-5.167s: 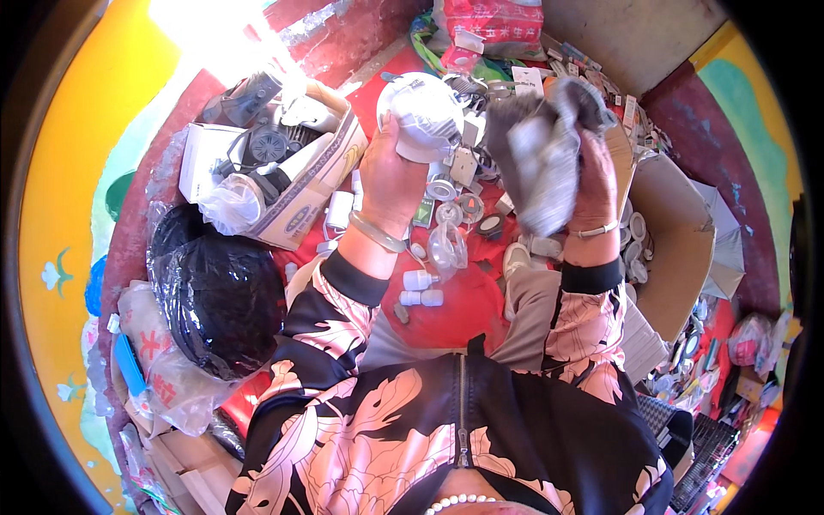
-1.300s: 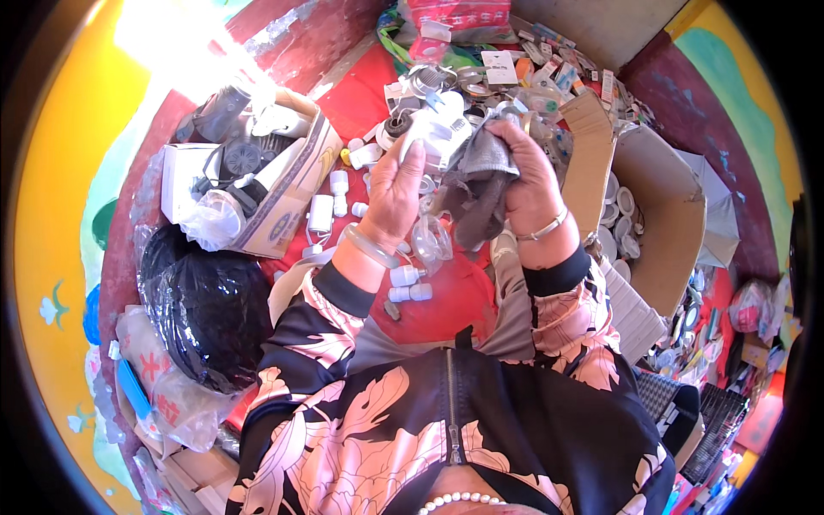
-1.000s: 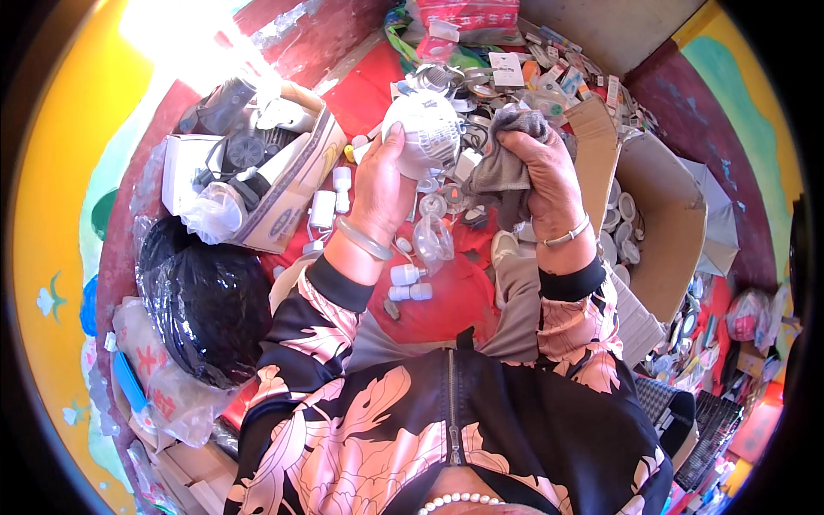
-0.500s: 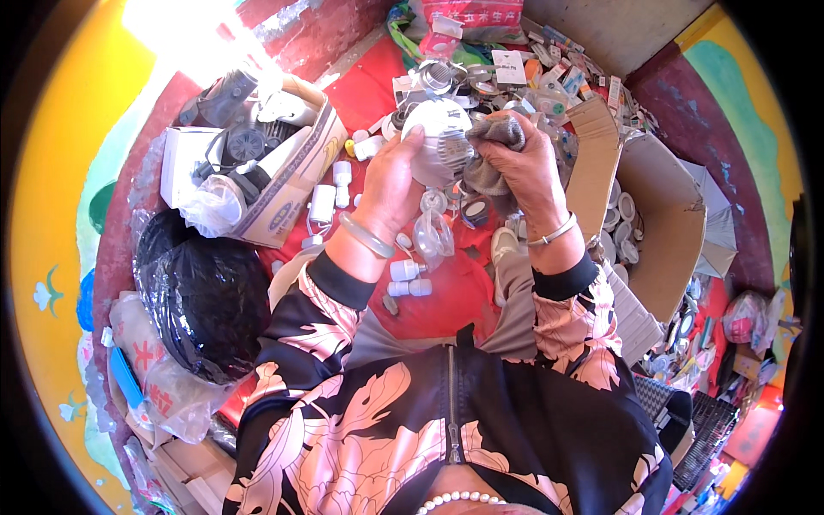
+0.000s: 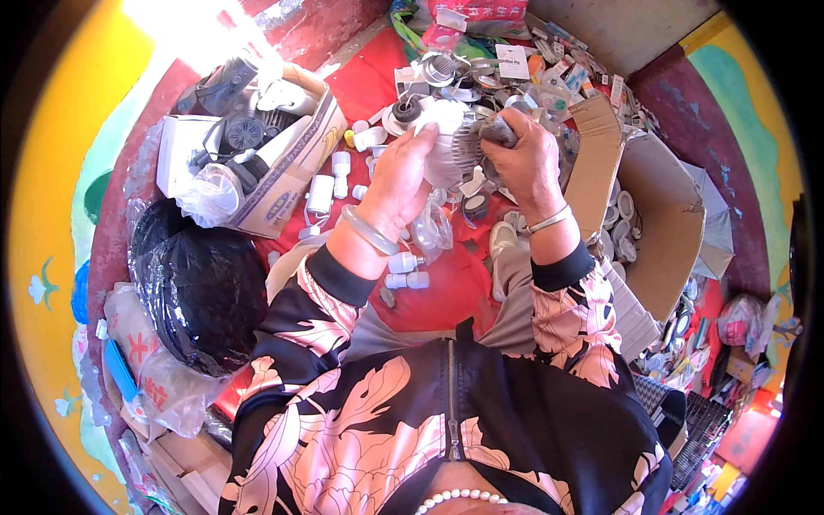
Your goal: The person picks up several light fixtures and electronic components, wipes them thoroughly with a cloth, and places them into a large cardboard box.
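Plainly, I am partway through a wipe-down, to judge by how I hold things. My left hand is closed on the pale side of a white finned lamp housing, which is up in front of me above the red sheet. My right hand bunches a grey rag at the finned side; whether cloth and fins touch just now, I cannot tell. The hands themselves are apart, with lamp and rag between them.

The pale face looks clean enough, though bright light washes it out; the fins look greyer, so I judge that side to be what is left on this lamp. Two white bulbs lie on the sheet near my legs, and more round white lamps sit in the open cardboard box to my right. Nothing visible tells me which of those are done.
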The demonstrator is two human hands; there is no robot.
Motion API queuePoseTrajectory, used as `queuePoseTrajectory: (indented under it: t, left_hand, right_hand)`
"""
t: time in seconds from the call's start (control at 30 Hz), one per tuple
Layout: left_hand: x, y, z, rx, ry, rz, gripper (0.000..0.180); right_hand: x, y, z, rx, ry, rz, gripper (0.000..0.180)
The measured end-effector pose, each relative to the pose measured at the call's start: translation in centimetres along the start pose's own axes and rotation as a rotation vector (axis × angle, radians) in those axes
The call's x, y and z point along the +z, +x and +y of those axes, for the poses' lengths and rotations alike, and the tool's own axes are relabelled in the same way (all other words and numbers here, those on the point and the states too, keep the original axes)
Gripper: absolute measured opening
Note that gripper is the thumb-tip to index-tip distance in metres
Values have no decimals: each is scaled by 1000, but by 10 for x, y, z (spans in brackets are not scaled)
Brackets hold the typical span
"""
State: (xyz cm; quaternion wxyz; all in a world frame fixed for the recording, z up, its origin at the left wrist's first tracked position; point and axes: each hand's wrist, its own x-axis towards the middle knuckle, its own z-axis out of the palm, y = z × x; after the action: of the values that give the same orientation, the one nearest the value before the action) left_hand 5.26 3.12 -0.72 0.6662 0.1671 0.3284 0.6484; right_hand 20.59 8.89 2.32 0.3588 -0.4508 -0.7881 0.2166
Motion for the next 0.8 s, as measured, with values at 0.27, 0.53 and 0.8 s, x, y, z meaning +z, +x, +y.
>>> queuePoseTrajectory:
  t: [0.27, 0.53, 0.8]
  left_hand:
    - [2, -4, 1, 37, 18, -7, 32]
    - [3, -5, 3, 107, 61, -18, 33]
    - [0, -1, 3, 50, 6, -23, 35]
  right_hand:
    - [7, -3, -3, -278, -189, 45, 29]
    - [11, -2, -5, -187, 34, 84, 29]
    - [5, 3, 16, 283, 845, -99, 26]
